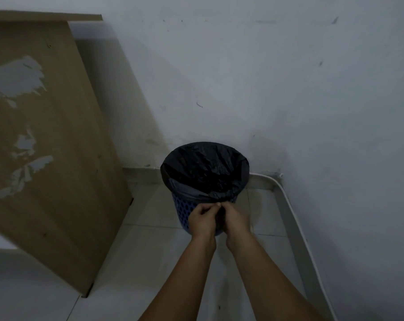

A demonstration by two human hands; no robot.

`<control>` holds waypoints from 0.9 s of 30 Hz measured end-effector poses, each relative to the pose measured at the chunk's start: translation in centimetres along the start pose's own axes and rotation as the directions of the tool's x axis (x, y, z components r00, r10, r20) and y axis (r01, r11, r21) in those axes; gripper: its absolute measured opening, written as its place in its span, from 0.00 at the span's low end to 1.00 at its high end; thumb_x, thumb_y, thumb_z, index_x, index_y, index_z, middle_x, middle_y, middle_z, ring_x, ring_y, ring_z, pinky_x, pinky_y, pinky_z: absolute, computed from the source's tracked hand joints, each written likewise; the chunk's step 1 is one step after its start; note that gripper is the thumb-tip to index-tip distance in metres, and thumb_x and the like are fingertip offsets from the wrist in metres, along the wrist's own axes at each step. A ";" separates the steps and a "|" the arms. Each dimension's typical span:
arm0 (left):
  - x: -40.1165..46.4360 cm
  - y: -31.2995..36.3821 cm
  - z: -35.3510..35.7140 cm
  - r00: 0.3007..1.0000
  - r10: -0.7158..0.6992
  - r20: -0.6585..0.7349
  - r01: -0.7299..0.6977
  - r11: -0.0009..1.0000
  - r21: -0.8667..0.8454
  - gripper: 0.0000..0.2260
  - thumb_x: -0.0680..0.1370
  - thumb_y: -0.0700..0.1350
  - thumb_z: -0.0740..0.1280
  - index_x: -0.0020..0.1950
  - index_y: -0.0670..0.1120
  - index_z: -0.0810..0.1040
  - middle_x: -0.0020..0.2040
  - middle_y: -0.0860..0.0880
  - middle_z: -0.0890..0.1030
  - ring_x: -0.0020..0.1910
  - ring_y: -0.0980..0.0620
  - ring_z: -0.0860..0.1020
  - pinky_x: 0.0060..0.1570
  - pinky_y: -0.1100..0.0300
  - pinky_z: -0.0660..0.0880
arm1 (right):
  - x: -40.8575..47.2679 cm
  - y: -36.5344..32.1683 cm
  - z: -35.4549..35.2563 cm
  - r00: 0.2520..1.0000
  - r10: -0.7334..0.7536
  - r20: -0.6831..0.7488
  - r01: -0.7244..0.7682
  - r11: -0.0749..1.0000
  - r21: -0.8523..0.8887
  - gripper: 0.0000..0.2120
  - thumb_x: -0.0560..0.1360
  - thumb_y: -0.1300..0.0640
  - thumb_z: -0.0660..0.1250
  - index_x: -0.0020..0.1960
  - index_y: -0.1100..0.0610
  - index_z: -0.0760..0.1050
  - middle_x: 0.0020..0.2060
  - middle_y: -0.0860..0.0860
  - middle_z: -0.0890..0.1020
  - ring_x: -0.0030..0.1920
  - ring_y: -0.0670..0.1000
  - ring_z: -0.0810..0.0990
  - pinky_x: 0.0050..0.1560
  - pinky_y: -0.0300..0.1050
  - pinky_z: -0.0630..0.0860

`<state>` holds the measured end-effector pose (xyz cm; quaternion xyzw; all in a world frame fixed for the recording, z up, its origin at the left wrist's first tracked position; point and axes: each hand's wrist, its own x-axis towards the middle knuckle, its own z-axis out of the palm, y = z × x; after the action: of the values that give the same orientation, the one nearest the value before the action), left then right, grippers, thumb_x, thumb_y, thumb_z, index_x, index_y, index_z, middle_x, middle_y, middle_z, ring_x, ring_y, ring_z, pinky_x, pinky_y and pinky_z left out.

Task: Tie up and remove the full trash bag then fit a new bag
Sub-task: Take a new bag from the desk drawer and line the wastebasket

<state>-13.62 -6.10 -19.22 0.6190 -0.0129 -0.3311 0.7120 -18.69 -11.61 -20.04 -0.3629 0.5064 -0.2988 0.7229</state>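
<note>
A dim corner of a plain indoor room, likely a home or small office. Scuffed white-painted walls (pixel 265 77) meet at the right over pale floor tiles (pixel 150 251). At the frame's left stands a wooden desk side panel (pixel 46 135) with peeling veneer. A blue perforated wastebasket (pixel 182 212) lined with a black bag (pixel 203 170) sits at centre.

Surface: floor (pixel 150 246), pale square tiles, thin grout lines, dim light.
Standing on floor: blue perforated bin (pixel 184 216), upright, in the corner near both walls.
Also on floor: wooden panel (pixel 46 147), lower edge on the tiles, left of bin, veneer patchy.
Floor edge: pale skirting (pixel 296 230) along the wall base.
</note>
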 end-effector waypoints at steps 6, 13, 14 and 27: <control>0.5 -0.3 -0.6 0.997 0.071 -0.002 -0.071 0.996 0.045 0.02 0.78 0.37 0.74 0.46 0.41 0.86 0.43 0.45 0.88 0.46 0.45 0.86 0.42 0.59 0.82 | -0.6 0.5 -0.3 0.978 -0.187 0.088 0.198 0.971 -0.135 0.07 0.80 0.55 0.73 0.48 0.55 0.89 0.44 0.54 0.90 0.50 0.57 0.88 0.53 0.56 0.87; 0.7 -0.4 -2.1 0.997 -0.036 0.067 0.040 0.998 -0.057 0.05 0.76 0.44 0.76 0.48 0.43 0.88 0.45 0.46 0.89 0.49 0.46 0.87 0.48 0.54 0.84 | -0.2 0.4 -0.2 0.983 -0.145 0.116 0.155 0.985 -0.079 0.09 0.82 0.58 0.73 0.44 0.57 0.87 0.45 0.57 0.89 0.49 0.57 0.87 0.53 0.51 0.83; 0.8 -0.5 -2.2 0.997 -0.044 0.067 0.048 0.997 -0.060 0.05 0.76 0.45 0.77 0.48 0.44 0.88 0.46 0.46 0.89 0.50 0.46 0.87 0.50 0.52 0.85 | -0.2 0.3 -0.1 0.989 -0.096 0.117 0.103 0.993 -0.054 0.08 0.82 0.58 0.72 0.45 0.57 0.86 0.46 0.57 0.89 0.49 0.56 0.86 0.52 0.50 0.82; 0.1 0.2 -0.9 0.999 -0.036 -0.014 0.037 0.996 0.084 0.10 0.75 0.48 0.79 0.46 0.41 0.87 0.38 0.44 0.87 0.40 0.45 0.86 0.40 0.53 0.85 | -0.5 -1.1 -0.2 0.947 0.215 0.239 -0.227 0.973 0.026 0.15 0.86 0.52 0.66 0.51 0.62 0.84 0.33 0.53 0.87 0.33 0.49 0.85 0.28 0.38 0.79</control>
<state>-13.03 -5.35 -19.28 0.6505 -0.0111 -0.3394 0.6793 -19.09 -11.83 -18.92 -0.3173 0.4469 -0.1843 0.8159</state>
